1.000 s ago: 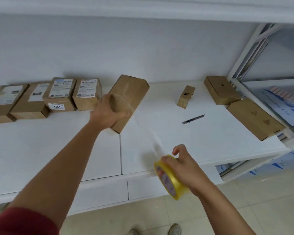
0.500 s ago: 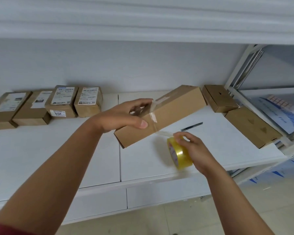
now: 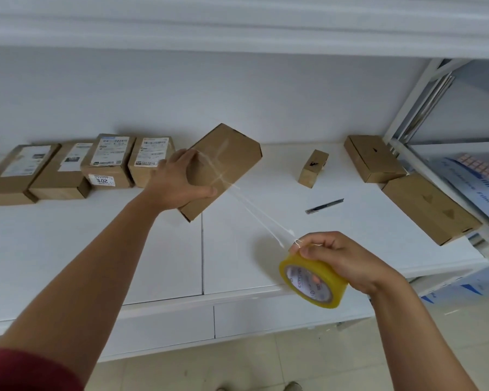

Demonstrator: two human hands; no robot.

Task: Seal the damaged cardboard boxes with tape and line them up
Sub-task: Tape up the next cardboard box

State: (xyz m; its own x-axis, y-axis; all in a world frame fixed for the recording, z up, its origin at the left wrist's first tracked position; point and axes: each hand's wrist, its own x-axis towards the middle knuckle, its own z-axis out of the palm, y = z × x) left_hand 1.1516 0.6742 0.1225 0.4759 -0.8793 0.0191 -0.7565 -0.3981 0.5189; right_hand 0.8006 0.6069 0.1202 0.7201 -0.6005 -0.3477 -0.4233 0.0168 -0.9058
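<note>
The box (image 3: 223, 165) has swung end-on toward the labelled row (image 3: 110, 162); the tape roll (image 3: 312, 280) has pulled away from it, stretching tape

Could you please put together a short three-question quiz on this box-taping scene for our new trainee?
1. True or false: the left hand holds the tilted brown cardboard box while a strip of clear tape stretches from it to the yellow roll of clear packing tape.
2. Which hand grips the roll? A) left B) right C) neither
3. Fill in: the labelled brown cardboard boxes lined up at the left number ____.

Key: 1 true; 2 B; 3 four.
</note>
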